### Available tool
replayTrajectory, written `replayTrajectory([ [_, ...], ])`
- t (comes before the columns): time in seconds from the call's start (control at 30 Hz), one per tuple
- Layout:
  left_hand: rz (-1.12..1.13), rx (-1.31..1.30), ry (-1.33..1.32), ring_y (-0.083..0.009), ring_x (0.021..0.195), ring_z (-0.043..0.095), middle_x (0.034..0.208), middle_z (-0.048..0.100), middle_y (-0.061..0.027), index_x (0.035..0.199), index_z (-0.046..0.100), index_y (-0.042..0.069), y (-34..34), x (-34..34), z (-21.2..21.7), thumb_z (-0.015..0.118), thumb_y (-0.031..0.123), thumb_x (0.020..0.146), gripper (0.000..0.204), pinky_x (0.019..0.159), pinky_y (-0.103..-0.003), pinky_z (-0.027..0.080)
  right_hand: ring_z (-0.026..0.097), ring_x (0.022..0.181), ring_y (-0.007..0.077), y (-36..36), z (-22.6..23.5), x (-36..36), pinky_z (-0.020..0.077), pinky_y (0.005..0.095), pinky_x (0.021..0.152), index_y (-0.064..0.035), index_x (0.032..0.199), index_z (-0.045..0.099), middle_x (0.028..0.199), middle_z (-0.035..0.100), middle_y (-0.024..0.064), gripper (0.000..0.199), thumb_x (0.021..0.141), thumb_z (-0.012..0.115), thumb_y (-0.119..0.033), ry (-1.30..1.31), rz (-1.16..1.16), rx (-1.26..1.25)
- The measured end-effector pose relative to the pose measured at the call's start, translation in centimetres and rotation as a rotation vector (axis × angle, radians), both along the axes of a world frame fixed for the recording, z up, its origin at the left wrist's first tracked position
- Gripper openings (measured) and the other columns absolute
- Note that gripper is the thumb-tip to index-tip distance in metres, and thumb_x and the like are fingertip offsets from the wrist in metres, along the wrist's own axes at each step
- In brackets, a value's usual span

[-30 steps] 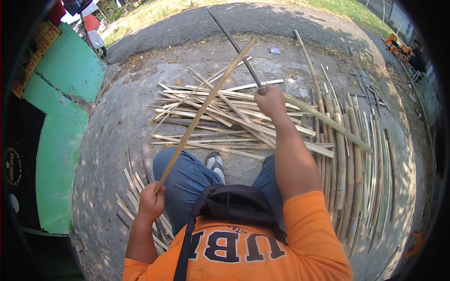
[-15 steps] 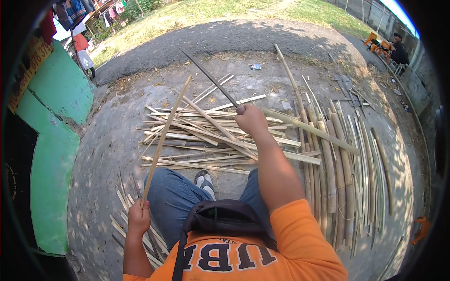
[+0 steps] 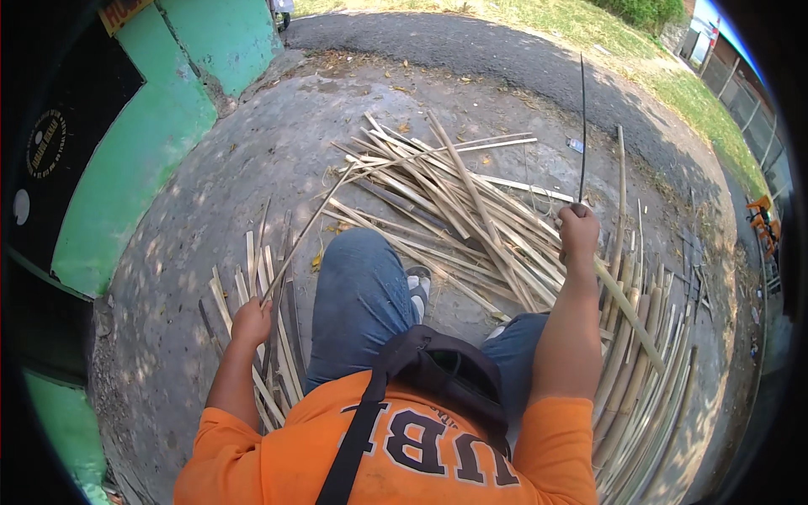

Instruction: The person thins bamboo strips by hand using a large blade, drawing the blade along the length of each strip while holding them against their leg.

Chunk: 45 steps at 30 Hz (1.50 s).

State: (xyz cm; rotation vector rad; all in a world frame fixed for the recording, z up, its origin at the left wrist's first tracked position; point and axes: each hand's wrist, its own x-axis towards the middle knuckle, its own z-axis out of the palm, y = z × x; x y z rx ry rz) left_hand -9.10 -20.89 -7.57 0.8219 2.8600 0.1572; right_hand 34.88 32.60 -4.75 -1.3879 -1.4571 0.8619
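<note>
My left hand (image 3: 252,321) is closed around the lower end of a thin bamboo strip (image 3: 305,233), which slants up and away in front of my left knee. My right hand (image 3: 578,229) grips a machete (image 3: 582,126) by its handle, the long dark blade pointing up and away from me. The blade is apart from the strip. Beyond my knees, split bamboo strips (image 3: 480,215) lie crossed in a loose pile on the ground. A pale bamboo piece (image 3: 629,316) slants below my right hand, over the stack on the right.
Bamboo poles and strips (image 3: 627,370) lie lengthwise on my right. More strips (image 3: 282,337) lie beside my left forearm. A green wall (image 3: 135,168) stands on the left. An asphalt path (image 3: 471,50) and grass (image 3: 640,46) run beyond. Orange chairs (image 3: 762,220) stand far right.
My view has turned left, so the pile appears farther right. The strip in my left hand now leans more to the right, and the machete blade stands more upright. Both hands keep their hold.
</note>
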Motion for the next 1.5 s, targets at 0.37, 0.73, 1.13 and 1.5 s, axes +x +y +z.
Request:
replayTrajectory([
  [0.37, 0.254, -0.214, -0.223, -0.0437, 0.110, 0.072, 0.114, 0.075, -0.0250, 0.118, 0.068, 0.000, -8.2, 0.6, -8.0, 0.070, 0.047, 0.099, 0.051, 0.094, -0.053, 0.056, 0.064, 0.067, 0.0170, -2.5, 0.7, -1.5, 0.0520, 0.0358, 0.068, -0.0016, 0.093, 0.078, 0.074, 0.068, 0.0049, 0.027, 0.076, 0.075, -0.024, -0.244, 0.158, -0.171],
  [0.73, 0.399, -0.398, -0.171, -0.0407, 0.132, 0.061, 0.140, 0.063, -0.0199, 0.143, 0.054, 0.004, -10.2, -0.8, -11.8, 0.080, 0.044, 0.091, 0.071, 0.111, -0.051, 0.051, 0.074, 0.084, 0.0329, -4.1, 6.7, -2.5, 0.0559, 0.0430, 0.081, -0.0003, 0.103, 0.078, 0.089, 0.077, 0.0206, 0.038, 0.080, 0.079, -0.031, -0.574, 0.251, -0.018],
  [1.13, 0.201, 0.215, -0.532, -0.0268, 0.098, 0.074, 0.108, 0.076, -0.0149, 0.131, 0.062, -0.005, -7.0, -9.7, -20.1, 0.076, 0.046, 0.098, 0.062, 0.091, -0.038, 0.059, 0.073, 0.111, 0.0391, 0.1, 1.9, 5.2, 0.0550, 0.0452, 0.099, -0.0040, 0.121, 0.076, 0.116, 0.076, 0.0241, 0.048, 0.080, 0.074, -0.028, -0.965, 0.312, -0.283],
  [1.5, -0.013, 0.317, -0.837, -0.0190, 0.096, 0.070, 0.110, 0.074, -0.0086, 0.127, 0.067, 0.003, 13.8, -4.1, -15.2, 0.076, 0.029, 0.098, 0.040, 0.084, -0.033, 0.056, 0.067, 0.121, 0.0431, -2.3, -1.9, 5.7, 0.0524, 0.0483, 0.106, -0.0066, 0.139, 0.061, 0.127, 0.072, 0.0267, 0.053, 0.089, 0.064, -0.024, -1.037, 0.584, -0.436],
])
